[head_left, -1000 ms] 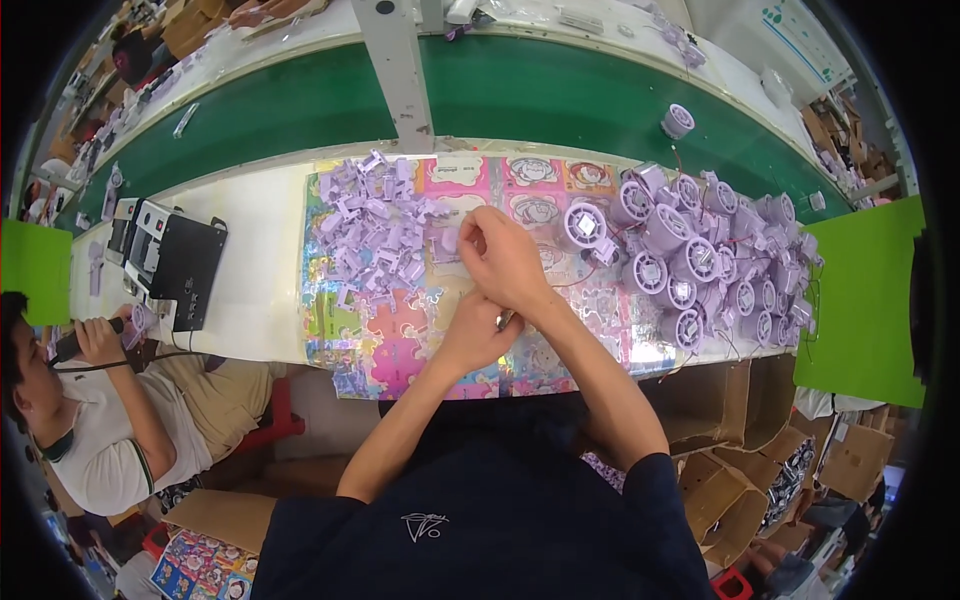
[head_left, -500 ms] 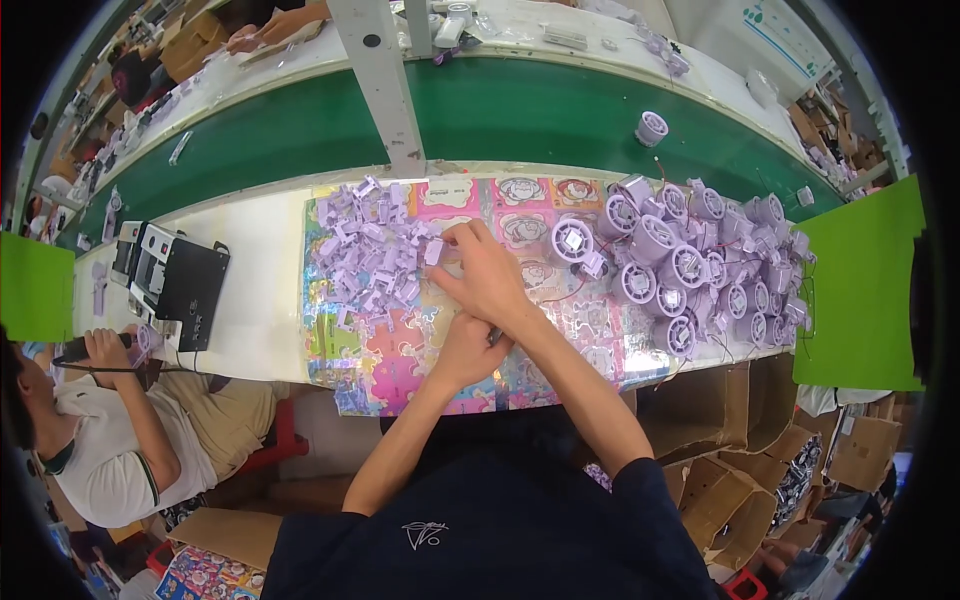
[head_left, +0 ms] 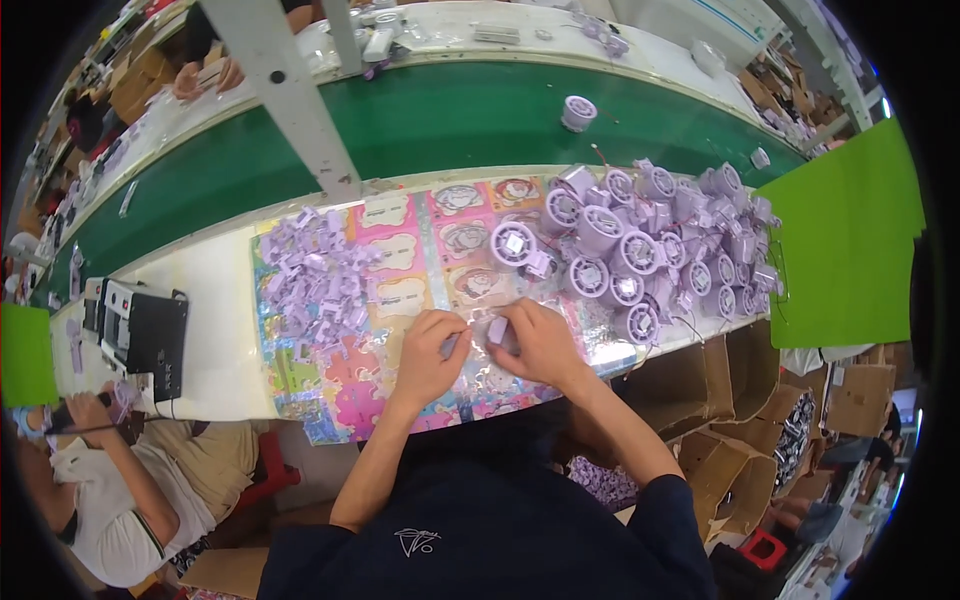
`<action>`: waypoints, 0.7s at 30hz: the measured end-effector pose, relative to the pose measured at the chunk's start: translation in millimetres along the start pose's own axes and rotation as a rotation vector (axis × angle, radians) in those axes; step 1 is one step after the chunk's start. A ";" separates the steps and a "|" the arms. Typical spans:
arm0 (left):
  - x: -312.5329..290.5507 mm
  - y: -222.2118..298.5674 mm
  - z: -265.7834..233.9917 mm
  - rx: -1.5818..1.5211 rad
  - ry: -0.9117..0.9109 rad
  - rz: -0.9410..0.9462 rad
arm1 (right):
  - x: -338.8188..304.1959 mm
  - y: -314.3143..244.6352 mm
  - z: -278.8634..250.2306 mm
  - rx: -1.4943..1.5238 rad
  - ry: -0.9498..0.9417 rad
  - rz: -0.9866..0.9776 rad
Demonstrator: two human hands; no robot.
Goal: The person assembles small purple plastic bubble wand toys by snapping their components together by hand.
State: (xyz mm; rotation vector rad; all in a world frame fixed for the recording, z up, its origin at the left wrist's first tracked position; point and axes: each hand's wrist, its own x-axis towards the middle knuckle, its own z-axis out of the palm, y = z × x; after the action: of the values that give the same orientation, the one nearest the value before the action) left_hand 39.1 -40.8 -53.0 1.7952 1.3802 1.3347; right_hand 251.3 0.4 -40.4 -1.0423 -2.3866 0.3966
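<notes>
Over the front half of a colourful printed sheet (head_left: pixel 405 295), my two hands are side by side with a small gap between them. My right hand (head_left: pixel 545 345) pinches a small lilac plastic part (head_left: pixel 497 329) between thumb and fingers. My left hand (head_left: pixel 430 358) is closed, thumb against fingers, around a small greyish thing (head_left: pixel 449 345) whose kind I cannot make out. Beyond and left of my left hand lies a heap of small lilac plastic parts (head_left: pixel 318 275). Past my right hand, round lilac fan units (head_left: pixel 638 252) with thin wires are piled up.
A black and white machine (head_left: pixel 145 335) stands on the table at left, near a seated person (head_left: pixel 110 500). Behind the table runs a green conveyor belt (head_left: pixel 450 115) with a metal post (head_left: pixel 285 95) before it. Green panel (head_left: pixel 840 240) and cardboard boxes (head_left: pixel 700 400) are at right.
My right hand has drawn back from the small-parts heap, bringing a lilac part toward me. My crossed arms have come apart, with the left hand now left of the right. The view has shifted.
</notes>
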 end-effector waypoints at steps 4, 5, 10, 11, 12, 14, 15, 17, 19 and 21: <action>8.7 -0.8 5.5 -0.087 0.009 -0.219 | 4.9 1.4 7.1 -0.031 -0.040 0.033; 18.6 3.2 4.7 -0.088 0.039 -0.254 | 5.4 2.1 9.6 -0.018 -0.039 0.042; 109.4 -4.0 15.0 0.087 0.244 -0.089 | 5.7 1.5 9.5 -0.009 -0.021 0.064; 134.3 0.2 19.1 0.123 0.233 -0.053 | 5.0 1.8 8.4 -0.018 -0.023 0.061; 160.9 2.1 23.9 0.148 0.192 -0.002 | 3.9 2.5 9.2 -0.024 -0.012 0.062; 210.3 -0.8 39.8 0.154 0.107 0.075 | 2.8 2.0 8.7 -0.018 -0.003 0.066; 233.8 -6.6 50.2 0.135 0.058 0.106 | 3.1 2.4 9.4 -0.012 -0.009 0.069; 272.8 -15.1 70.5 0.222 -0.017 0.180 | 3.0 1.6 10.4 0.017 -0.022 0.070; 308.1 -27.7 94.1 0.284 -0.135 0.141 | 2.6 1.9 10.6 0.063 -0.016 0.072; 329.9 -36.6 126.7 0.434 -0.099 0.200 | 0.1 2.9 8.7 0.064 -0.026 0.089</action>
State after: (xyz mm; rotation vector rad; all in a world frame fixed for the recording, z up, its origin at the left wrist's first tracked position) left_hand 139.1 296.6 -3.7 2.3015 1.5564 1.0772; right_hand 248.2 1.9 -48.9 -1.1232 -2.3403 0.5183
